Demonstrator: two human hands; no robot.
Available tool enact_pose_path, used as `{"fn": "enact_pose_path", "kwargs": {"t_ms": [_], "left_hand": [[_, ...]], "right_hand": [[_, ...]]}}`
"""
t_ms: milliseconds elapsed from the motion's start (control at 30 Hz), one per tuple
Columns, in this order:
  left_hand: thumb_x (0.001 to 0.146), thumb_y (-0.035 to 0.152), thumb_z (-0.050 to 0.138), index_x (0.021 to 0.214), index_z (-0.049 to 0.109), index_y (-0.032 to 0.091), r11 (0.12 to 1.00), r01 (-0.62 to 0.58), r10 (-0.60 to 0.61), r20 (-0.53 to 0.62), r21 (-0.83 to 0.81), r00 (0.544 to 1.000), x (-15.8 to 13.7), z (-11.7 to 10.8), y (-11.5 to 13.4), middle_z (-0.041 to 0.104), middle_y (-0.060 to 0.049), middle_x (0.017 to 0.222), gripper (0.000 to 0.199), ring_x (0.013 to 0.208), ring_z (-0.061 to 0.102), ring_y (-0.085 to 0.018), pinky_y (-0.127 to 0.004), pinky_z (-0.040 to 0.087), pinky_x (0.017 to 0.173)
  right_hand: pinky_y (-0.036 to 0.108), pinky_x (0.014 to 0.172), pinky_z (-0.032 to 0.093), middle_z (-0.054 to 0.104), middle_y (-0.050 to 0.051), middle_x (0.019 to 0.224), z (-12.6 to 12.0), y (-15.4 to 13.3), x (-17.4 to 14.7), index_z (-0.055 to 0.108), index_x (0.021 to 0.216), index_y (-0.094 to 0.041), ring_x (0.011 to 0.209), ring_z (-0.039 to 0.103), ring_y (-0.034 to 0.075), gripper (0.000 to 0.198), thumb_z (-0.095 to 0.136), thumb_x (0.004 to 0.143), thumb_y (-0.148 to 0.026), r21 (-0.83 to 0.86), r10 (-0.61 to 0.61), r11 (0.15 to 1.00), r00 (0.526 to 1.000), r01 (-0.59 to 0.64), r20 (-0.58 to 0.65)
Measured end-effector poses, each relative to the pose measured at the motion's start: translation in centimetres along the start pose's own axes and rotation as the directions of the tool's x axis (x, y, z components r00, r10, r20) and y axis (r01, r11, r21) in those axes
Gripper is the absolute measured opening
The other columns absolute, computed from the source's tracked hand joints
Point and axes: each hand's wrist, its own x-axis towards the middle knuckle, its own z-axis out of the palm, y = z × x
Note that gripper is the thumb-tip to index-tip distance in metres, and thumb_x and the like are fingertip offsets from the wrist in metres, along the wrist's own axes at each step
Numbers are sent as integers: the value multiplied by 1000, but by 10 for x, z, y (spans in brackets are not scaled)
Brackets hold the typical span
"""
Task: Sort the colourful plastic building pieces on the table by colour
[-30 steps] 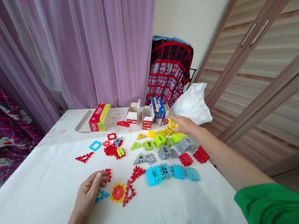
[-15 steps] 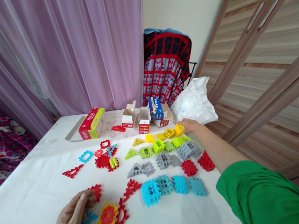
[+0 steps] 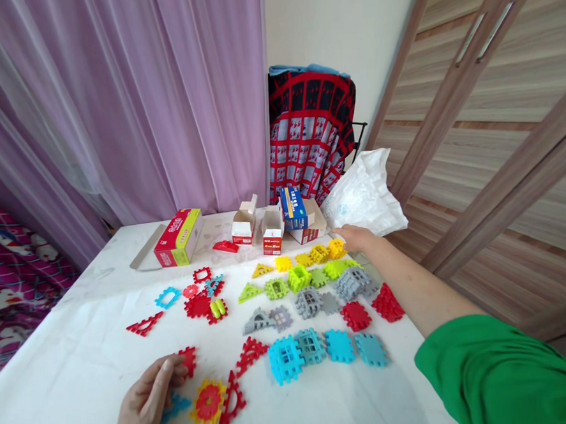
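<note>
At the far right end of the yellow row, my right hand (image 3: 359, 239) is closed round the back and right side of a stack of yellow notched blocks (image 3: 336, 248); its thumb is hard to see. My left hand (image 3: 153, 394) rests low on the left with thumb and fingers pressed together. A red notched square (image 3: 189, 361) sits just past its fingertips, partly covered. Under its edge lies a blue notched piece (image 3: 177, 406). Beside these are a yellow-and-red square (image 3: 208, 403) and a red arched triangle (image 3: 234, 404).
Rows of green (image 3: 300, 277), grey (image 3: 309, 302) and blue blocks (image 3: 286, 359) lie before my right arm. Loose red pieces (image 3: 197, 304) lie left of centre. Opened small boxes (image 3: 271, 232), a pink box (image 3: 179, 237) and a white plastic bag (image 3: 363, 197) line the table's back.
The yellow stack beside my right hand shows a more open, window-like face now and sits slightly lower. My left hand keeps its place by the red square. The whole view has shifted a little.
</note>
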Motion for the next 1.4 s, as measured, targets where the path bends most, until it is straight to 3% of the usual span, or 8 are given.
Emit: {"fn": "enact_pose_path", "kwargs": {"t_ms": [167,300,533,667,800,967,1200,1400], "left_hand": [[62,80,59,75,71,17,996,-69,71,35,-52,997,-5,7,8,71,-8,65,65,55,62,-19,-25,46,42],[70,74,57,76,69,17,992,-102,103,8,-81,995,-5,9,6,70,-7,62,59,53,61,-17,-24,44,42],[78,62,54,70,63,18,966,-180,124,-276,-188,953,-4,3,-6,59,0,54,46,44,52,-11,-21,40,40],[81,59,51,70,61,18,947,-176,82,-327,-267,942,-2,-1,-5,55,2,52,43,42,47,-10,-21,36,38],[81,61,50,72,61,18,929,-162,55,-308,-333,950,1,-3,-6,55,2,51,45,42,48,-11,-22,34,38],[78,63,55,73,63,17,909,-154,45,-276,-388,960,5,-4,-7,56,2,52,47,45,50,-11,-21,34,39],[76,63,57,70,64,17,900,-157,47,-267,-408,963,7,-2,-5,55,2,50,47,42,47,-9,-21,33,39],[75,58,59,75,65,17,902,-158,46,-274,-401,961,10,-1,-9,61,-1,59,42,49,52,-11,-20,35,41]], "right_hand": [[37,97,44,55,14,136,-24,-37,-18,49,142,-25,122,55,27,60,57,83,-22,-15,-100,995,995,101,13],[36,102,42,55,10,137,-36,-90,-33,58,133,-27,122,54,25,50,58,82,-24,39,-296,954,954,298,-54],[33,103,40,61,8,131,-32,-214,-77,65,124,-22,122,55,23,41,54,84,-21,141,-555,818,829,558,-63],[31,99,42,64,7,128,-20,-275,-94,66,121,-24,119,57,22,39,55,84,-22,200,-607,776,795,598,-19],[32,93,44,66,5,124,-7,-316,-97,62,121,-30,115,60,22,39,59,83,-33,216,-495,852,868,476,36],[35,87,46,68,11,118,2,-345,-88,62,118,-23,109,63,26,37,56,85,-38,184,-327,933,942,309,77],[30,82,46,70,11,113,2,-353,-87,62,114,-22,106,65,25,35,61,80,-31,203,-264,949,959,240,104],[28,80,46,73,6,107,11,-367,-113,64,109,-23,99,67,21,28,60,82,-29,384,-295,881,955,276,-10]]}}
